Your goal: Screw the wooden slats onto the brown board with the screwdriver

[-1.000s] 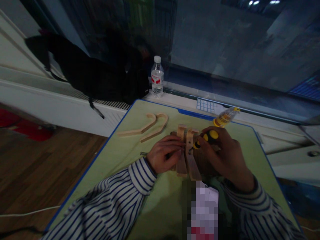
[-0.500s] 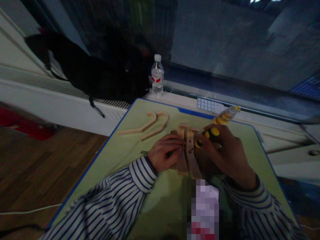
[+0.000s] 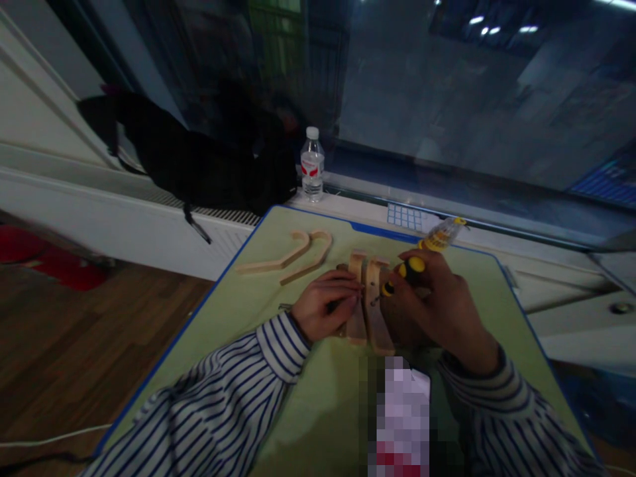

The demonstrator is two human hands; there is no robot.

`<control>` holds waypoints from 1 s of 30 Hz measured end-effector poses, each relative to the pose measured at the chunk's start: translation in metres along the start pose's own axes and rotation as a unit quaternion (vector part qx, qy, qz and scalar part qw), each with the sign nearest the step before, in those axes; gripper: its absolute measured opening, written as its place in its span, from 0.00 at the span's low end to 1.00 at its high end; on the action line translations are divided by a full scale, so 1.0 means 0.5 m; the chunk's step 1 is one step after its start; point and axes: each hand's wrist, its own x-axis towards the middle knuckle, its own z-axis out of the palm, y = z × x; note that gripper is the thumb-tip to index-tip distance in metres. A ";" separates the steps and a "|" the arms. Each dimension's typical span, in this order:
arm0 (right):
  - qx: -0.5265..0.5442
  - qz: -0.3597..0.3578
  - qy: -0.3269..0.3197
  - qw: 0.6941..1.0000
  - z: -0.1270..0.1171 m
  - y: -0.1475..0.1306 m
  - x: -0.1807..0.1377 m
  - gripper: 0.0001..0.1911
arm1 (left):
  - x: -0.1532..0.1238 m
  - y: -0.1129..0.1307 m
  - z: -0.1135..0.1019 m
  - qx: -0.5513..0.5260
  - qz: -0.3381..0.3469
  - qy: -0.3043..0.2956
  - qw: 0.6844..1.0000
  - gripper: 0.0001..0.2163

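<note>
My right hand [image 3: 440, 298] is closed around a yellow and black screwdriver [image 3: 411, 268]. Its tip points down-left at a curved wooden piece [image 3: 381, 324] with small dark holes or screw heads. Beside that piece lies a second wooden piece [image 3: 356, 324], and my left hand [image 3: 328, 305] presses its fingers against it, thumb and fingers drawn together. Just what sits between the left fingertips is too dark to see. Two hook-shaped wooden pieces [image 3: 271, 266] lie farther back on the left of the table.
The pale green table [image 3: 218, 318] has a blue edge. A water bottle [image 3: 312, 169] stands on the windowsill behind it. Near the far right edge is a clear container with yellow ends [image 3: 442, 234]. A black bag [image 3: 199, 162] rests on the radiator. A pixelated object [image 3: 403, 411] lies in front.
The whole view has shifted slightly, with the scene sitting a little lower. Both hands keep nearly the same places, the screwdriver still at the wooden piece.
</note>
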 end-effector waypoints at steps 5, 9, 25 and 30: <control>0.015 -0.006 -0.008 1.000 0.001 0.000 0.003 0.14 | 0.004 0.003 0.000 -0.002 -0.030 -0.001 1.000 0.08; 0.020 -0.031 0.001 0.999 0.001 0.001 0.005 0.13 | 0.019 0.008 -0.001 -0.004 -0.053 0.013 0.999 0.07; 0.050 -0.031 -0.007 0.998 0.017 0.004 0.012 0.13 | 0.102 0.038 -0.015 -0.033 -0.168 -0.184 0.968 0.13; 0.065 -0.045 -0.001 0.997 0.022 0.001 0.011 0.14 | 0.100 0.026 -0.012 -0.041 -0.164 -0.196 0.966 0.14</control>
